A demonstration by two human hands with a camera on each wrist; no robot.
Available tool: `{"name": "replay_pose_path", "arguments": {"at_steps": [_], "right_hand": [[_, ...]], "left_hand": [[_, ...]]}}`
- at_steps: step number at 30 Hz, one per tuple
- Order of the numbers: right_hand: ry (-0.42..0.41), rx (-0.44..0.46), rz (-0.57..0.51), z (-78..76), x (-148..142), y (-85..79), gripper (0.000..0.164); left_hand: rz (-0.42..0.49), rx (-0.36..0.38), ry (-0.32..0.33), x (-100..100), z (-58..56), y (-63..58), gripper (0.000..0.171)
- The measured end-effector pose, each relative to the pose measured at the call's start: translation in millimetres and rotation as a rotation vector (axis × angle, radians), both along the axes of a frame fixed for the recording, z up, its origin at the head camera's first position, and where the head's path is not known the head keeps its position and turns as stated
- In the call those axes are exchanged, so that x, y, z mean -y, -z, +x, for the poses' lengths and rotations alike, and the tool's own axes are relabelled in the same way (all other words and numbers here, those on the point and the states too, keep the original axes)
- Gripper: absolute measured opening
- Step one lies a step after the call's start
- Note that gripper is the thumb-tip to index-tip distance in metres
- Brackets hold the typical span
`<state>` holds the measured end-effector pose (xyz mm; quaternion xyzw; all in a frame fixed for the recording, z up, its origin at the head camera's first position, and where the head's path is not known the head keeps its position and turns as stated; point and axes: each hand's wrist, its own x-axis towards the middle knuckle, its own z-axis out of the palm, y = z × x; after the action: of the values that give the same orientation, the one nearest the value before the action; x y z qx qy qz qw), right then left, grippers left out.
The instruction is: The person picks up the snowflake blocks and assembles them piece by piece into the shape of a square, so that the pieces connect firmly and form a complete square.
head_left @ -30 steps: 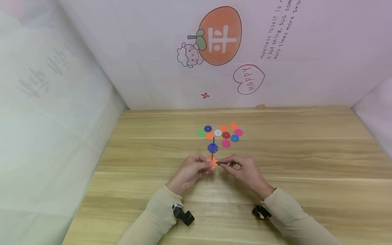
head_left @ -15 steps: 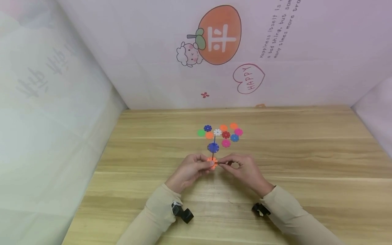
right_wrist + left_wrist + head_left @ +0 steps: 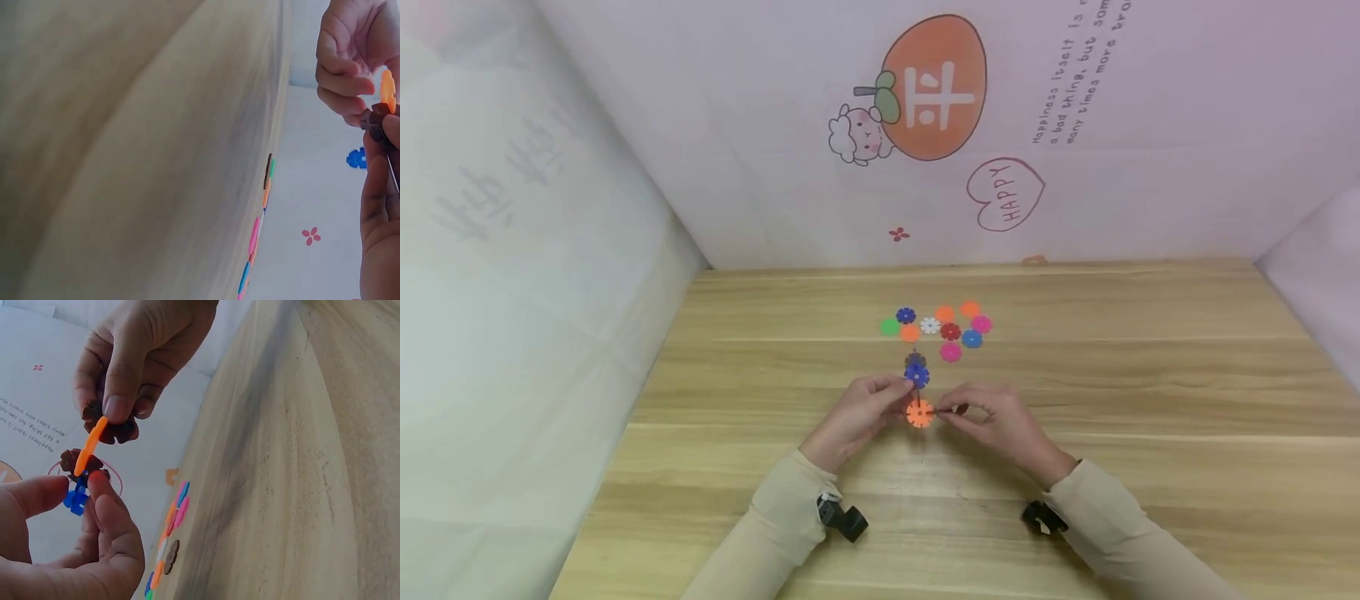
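Joined notched plastic building discs stand between both hands. An orange disc (image 3: 920,413) faces up in the head view, with a blue disc (image 3: 917,375) beyond it. The left wrist view shows the orange disc linking two brown discs. My left hand (image 3: 857,421) pinches the brown disc (image 3: 74,461) next to the blue one, thumb and fingers at its edges. The other brown disc (image 3: 116,429) is pinched between thumb and fingers of my right hand (image 3: 1003,429). The slots where the discs meet are partly hidden by fingers.
On the wooden table (image 3: 737,375) beyond the hands lie several loose discs, among them a green one (image 3: 890,327), a white one (image 3: 930,325), a red one (image 3: 951,332) and a brown one (image 3: 915,360). A printed cloth (image 3: 775,167) hangs behind.
My left hand has shifted its thumb from the orange disc to near the blue disc. The joined discs have tilted, with the blue disc lower and the orange face more exposed. My right hand keeps its pinch.
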<state>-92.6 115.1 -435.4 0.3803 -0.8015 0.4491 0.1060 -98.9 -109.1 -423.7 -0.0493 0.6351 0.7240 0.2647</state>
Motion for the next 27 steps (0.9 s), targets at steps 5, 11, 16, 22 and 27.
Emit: {"name": "replay_pose_path", "arguments": {"at_steps": [5, 11, 16, 22, 27], "right_hand": [[-0.051, -0.001, 0.007, 0.7, -1, 0.9, 0.032], [-0.091, 0.024, 0.095, -1.3, -5, -2.5, 0.028], [-0.081, 0.164, 0.249, -6.8, -17, -9.4, 0.028], [0.072, 0.357, 0.384, -24.0, -26, -8.8, 0.026], [0.232, 0.451, 0.436, -44.2, -28, -4.4, 0.029]], "left_hand": [[-0.005, -0.021, -0.081, -3, -4.1, 4.3, 0.026], [0.030, -0.019, -0.102, -4, -5.2, 4.2, 0.022], [0.051, -0.006, -0.121, -1, -4.9, 0.6, 0.018], [0.048, 0.008, -0.117, 3, -4.3, -1.7, 0.013], [0.038, 0.015, -0.084, 5, -2.7, 1.1, 0.015]]}}
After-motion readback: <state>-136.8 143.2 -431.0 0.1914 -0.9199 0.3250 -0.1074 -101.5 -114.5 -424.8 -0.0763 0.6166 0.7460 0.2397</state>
